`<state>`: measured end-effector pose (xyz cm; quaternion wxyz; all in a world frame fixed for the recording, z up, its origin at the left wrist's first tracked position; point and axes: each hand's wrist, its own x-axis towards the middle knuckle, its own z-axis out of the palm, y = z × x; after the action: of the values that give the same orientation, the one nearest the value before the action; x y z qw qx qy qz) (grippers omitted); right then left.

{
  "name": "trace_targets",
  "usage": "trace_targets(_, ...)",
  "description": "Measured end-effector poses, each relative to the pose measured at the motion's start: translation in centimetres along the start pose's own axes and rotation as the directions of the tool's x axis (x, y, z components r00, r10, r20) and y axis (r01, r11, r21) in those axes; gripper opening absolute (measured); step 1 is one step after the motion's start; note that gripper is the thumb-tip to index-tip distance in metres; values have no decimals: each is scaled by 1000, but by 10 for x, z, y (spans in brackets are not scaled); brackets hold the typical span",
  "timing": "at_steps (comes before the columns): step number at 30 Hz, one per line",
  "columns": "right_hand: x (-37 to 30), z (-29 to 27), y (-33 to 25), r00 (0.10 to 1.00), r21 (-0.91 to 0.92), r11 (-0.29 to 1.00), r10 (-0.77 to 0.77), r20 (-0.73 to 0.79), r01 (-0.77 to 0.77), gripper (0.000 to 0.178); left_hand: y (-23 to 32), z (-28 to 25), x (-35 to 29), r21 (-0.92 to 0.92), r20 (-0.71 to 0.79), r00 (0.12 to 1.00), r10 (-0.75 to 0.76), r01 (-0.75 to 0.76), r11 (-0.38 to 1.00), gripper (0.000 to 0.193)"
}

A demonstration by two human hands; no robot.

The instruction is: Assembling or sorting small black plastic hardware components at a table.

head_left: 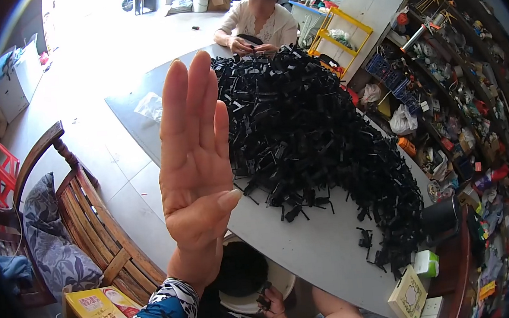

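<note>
My left hand (pixel 197 158) is raised upright in front of the table, palm toward me. Its fingers are stretched straight up and the thumb is folded across the palm; nothing is in it. Low down, below the table edge, my right hand (pixel 273 303) is closed around a small dark part (pixel 262 302), whose exact kind I cannot make out. Beside that hand stands a pale round tub (pixel 288 282) with a black inside. A large heap of small black plastic parts (pixel 299 118) covers much of the grey table (pixel 285 235).
Across the table a person (pixel 263 19) handles a small dark piece. A wooden bench (pixel 99 215) with a cushion (pixel 55 237) and a yellow carton (pixel 101 311) are at left. Cluttered shelves (pixel 441 82) line the right. A clear bag (pixel 150 106) and a patterned box (pixel 407 293) lie on the table.
</note>
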<state>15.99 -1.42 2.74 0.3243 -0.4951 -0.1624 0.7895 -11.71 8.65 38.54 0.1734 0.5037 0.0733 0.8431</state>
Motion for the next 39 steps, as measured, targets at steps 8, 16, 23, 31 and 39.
trace_targets(8,4,-3,6,999,-15,999,-29,29,29,15,5,0,1,17,-16,1000,-6,6,1000,102)
trace_targets(16,2,-1,5,999,16,1000,-27,44,26,9,5,3,-1,31,-42,999,-14,15,999,103)
trace_targets(23,0,-2,-1,999,19,1000,-15,47,14,12,1,7,-2,24,-61,998,-23,24,999,103)
trace_targets(31,1,1,3,997,33,999,-5,71,3,15,9,5,0,45,-58,998,-24,27,999,104)
trace_targets(39,2,-1,4,999,16,1000,-8,38,7,16,6,2,-1,43,10,1000,9,-9,999,104)
